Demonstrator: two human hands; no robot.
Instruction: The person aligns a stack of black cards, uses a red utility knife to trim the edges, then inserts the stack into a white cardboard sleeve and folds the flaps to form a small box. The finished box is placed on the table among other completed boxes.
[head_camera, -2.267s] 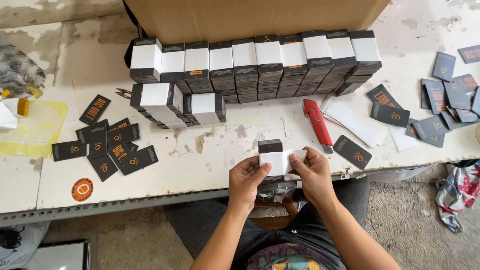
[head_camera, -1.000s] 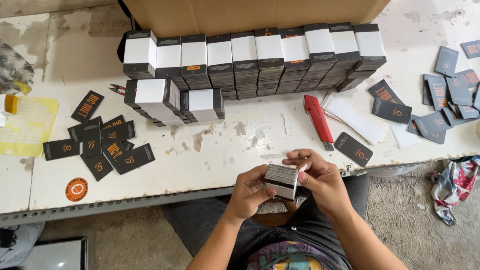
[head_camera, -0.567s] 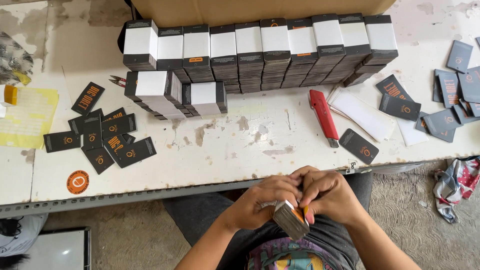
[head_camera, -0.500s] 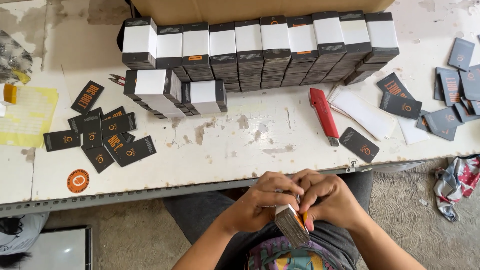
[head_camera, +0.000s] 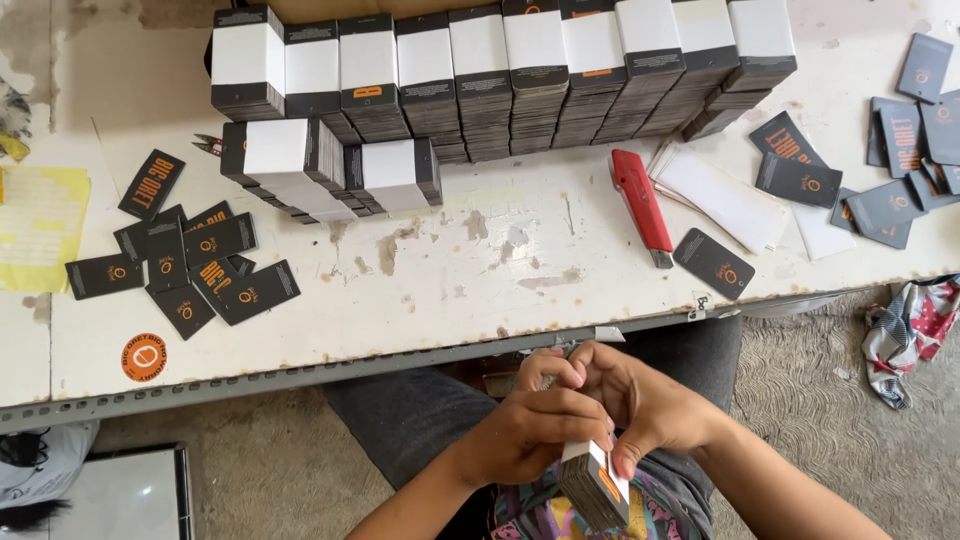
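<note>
1. Two hands are clamped together on one stack of dark tags (head_camera: 595, 488) – held over the lap, below the table (head_camera: 450, 290) edge.
2. Left hand (head_camera: 530, 440) wraps the stack's near side; right hand (head_camera: 640, 410) presses its white band from above.
3. Long axis tilts down toward the body – both hands equally close.

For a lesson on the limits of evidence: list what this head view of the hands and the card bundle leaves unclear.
- Bundle of cards: its lower end is cut off by the bottom edge.
- Left hand and right hand: their palms and grip on the bundle are hidden by their own fingers.
- Cardboard box behind the banded stacks: cut off by the top edge.
</note>
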